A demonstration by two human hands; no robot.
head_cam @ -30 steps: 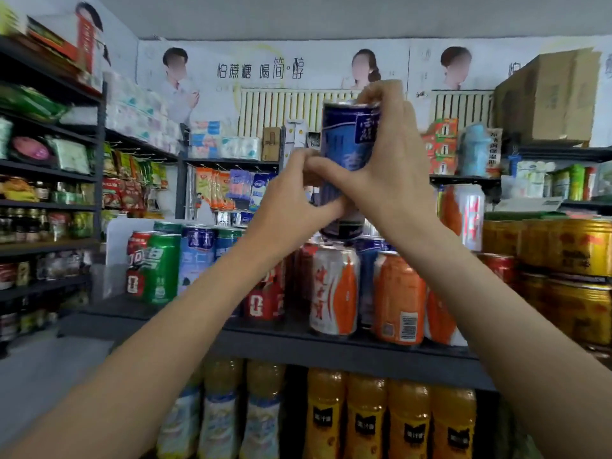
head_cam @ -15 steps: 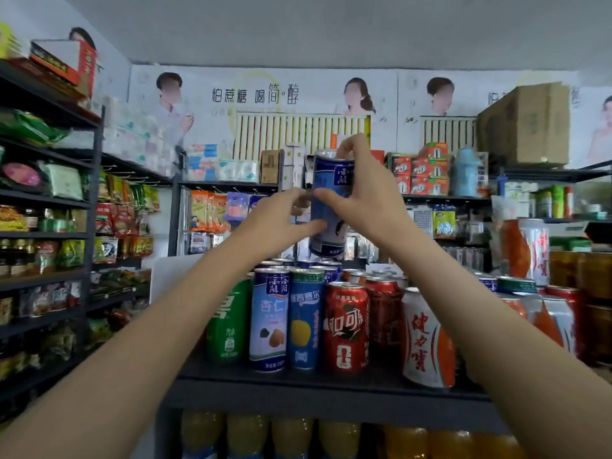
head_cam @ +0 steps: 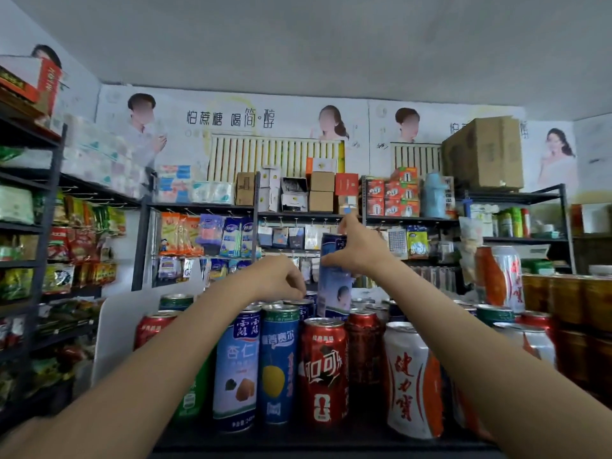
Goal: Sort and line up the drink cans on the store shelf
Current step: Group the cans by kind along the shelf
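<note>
Fingers of the left hand (head_cam: pixel 276 279) hang loosely curled over the tops of the rear cans and hold nothing. Below its forearm, in the front row on the shelf (head_cam: pixel 331 440), stand the pale blue can (head_cam: pixel 235 372), the blue lemon can (head_cam: pixel 280 362) and the red cola can (head_cam: pixel 324 372). Behind them the tall blue can (head_cam: pixel 334 286) stands upright above the back cans, pinched near its top between thumb and fingers of the right hand (head_cam: pixel 359 250). Farther right stands the white and orange can (head_cam: pixel 412 382).
</note>
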